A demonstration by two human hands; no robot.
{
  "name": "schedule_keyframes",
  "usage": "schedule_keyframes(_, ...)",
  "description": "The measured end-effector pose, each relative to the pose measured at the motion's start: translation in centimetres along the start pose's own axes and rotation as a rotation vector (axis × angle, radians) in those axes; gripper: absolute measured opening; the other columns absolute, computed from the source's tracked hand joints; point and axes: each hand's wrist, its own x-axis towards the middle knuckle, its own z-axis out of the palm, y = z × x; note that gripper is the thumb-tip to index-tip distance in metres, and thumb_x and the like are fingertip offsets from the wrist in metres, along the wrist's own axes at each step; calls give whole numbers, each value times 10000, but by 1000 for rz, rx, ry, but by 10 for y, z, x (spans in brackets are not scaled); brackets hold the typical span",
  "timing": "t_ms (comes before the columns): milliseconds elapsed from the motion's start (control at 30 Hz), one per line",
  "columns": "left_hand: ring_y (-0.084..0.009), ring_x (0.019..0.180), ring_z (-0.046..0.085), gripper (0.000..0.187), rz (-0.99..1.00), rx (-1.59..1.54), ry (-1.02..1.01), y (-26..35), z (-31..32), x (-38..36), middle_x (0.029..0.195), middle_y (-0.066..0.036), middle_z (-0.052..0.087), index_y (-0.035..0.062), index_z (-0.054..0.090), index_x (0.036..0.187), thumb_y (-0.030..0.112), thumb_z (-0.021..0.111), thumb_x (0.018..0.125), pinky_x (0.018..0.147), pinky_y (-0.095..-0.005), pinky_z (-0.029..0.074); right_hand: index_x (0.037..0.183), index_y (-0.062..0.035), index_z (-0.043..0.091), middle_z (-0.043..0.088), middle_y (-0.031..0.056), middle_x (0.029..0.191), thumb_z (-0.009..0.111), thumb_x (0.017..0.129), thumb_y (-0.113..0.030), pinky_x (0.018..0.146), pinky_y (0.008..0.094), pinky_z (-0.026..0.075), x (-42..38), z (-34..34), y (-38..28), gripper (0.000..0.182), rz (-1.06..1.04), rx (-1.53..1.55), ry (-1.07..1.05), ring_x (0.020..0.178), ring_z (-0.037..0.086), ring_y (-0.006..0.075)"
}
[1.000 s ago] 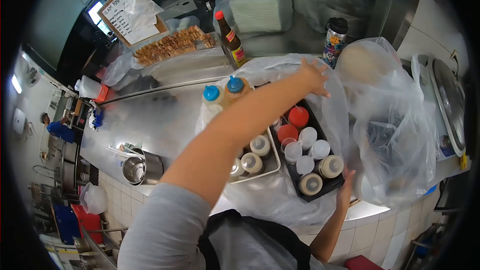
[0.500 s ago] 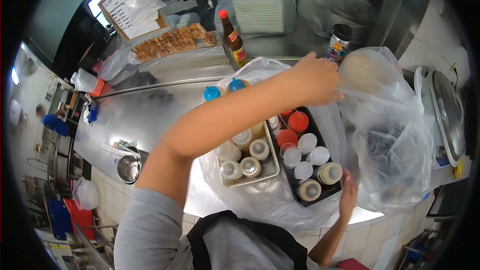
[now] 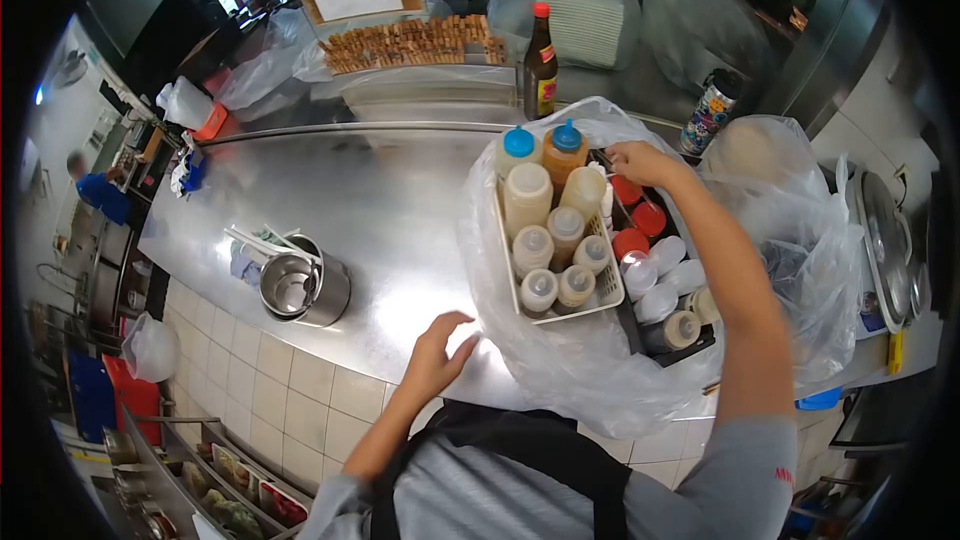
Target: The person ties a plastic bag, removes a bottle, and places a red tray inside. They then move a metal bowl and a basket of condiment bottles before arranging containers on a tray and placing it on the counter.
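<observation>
The black tray (image 3: pixel 632 330) lies on the plastic sheet (image 3: pixel 560 380) over the table (image 3: pixel 400 190), just right of the basket (image 3: pixel 598 305) of bottles. Its long axis runs away from me, the far end slanting left, the near end toward my right side. My right arm stretches forward and leftward, its hand (image 3: pixel 637 162) at the tray's far end, beyond the red caps (image 3: pixel 650 220); those fingers are curled, but I cannot tell what they pinch. My left hand (image 3: pixel 438 355) is near the table's front edge, thumb spread from the fingers, which point forward and right.
</observation>
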Motion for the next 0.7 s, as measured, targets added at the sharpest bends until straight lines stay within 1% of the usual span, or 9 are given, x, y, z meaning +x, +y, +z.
schedule_keyframes(33, -302, 913, 580, 243, -61, -41, -4, -7, -8, -19, 973, -170, 591, -10, 574, 974, 115, 636, 775, 794, -328, 453, 1050, -6, 594, 622, 195, 931, 599, 745, -193, 626, 322, 502, 9, 8, -1, 358, 0, -3, -5, 637, 615, 250)
schedule_keyframes(100, -250, 864, 606, 215, -169, -122, 42, -30, -25, -56, 919, -152, 617, -25, 588, 944, 91, 638, 770, 765, -309, 465, 1081, 0, 577, 628, 104, 770, 592, 739, -122, 532, 307, 457, 26, 19, -2, 364, 76, 97, -59, 549, 551, 168)
schedule_keyframes(167, -220, 833, 617, 199, -275, -86, 127, -54, -47, -93, 890, -138, 628, -26, 590, 943, 61, 631, 769, 749, -292, 470, 1062, -6, 592, 636, 101, 794, 614, 718, -111, 578, 296, 467, 39, 32, 12, 361, 137, 103, -113, 611, 575, 174)
schedule_keyframes(233, -207, 822, 619, 182, -385, -96, 241, -85, -67, -136, 877, -128, 632, -20, 593, 942, 57, 617, 780, 741, -288, 475, 1000, -12, 629, 650, 163, 884, 670, 665, -157, 632, 310, 505, 39, 36, 10, 367, 146, 47, -97, 769, 624, 210)
schedule_keyframes(267, -201, 818, 618, 181, -453, -83, 280, -94, -78, -153, 873, -126, 632, -19, 592, 946, 61, 611, 785, 739, -288, 476, 1000, -12, 629, 650, 163, 884, 670, 665, -157, 632, 310, 505, 38, 38, 11, 367, 149, 41, -94, 769, 624, 210)
schedule_keyframes(333, -197, 813, 617, 182, -519, -93, 313, -110, -98, -187, 870, -127, 632, -16, 590, 952, 67, 605, 791, 734, -293, 478, 950, -10, 645, 652, 167, 854, 679, 637, -159, 693, 330, 498, 31, 38, 13, 348, 62, -82, 45, 779, 630, 245)
schedule_keyframes(467, -193, 816, 614, 193, -679, -133, 330, -135, -121, -228, 857, -132, 632, -12, 584, 967, 85, 591, 801, 721, -309, 481, 929, -12, 649, 646, 176, 882, 676, 624, -159, 743, 346, 484, 5, 31, -7, 340, 92, -47, 240, 812, 629, 280)
schedule_keyframes(600, -211, 830, 616, 213, -707, -175, 210, -152, -132, -225, 886, -144, 630, -13, 584, 974, 87, 607, 788, 722, -317, 483, 921, -28, 657, 640, 182, 898, 664, 612, -141, 740, 347, 481, -8, 38, -13, 329, 156, -204, 343, 832, 627, 282)
schedule_keyframes(700, -235, 841, 617, 248, -520, -93, 91, -159, -142, -208, 921, -153, 626, -12, 584, 989, 95, 630, 770, 736, -319, 482, 930, -45, 661, 640, 191, 869, 654, 611, -125, 737, 334, 479, -15, 30, -31, 329, 116, -234, 398, 814, 629, 264)
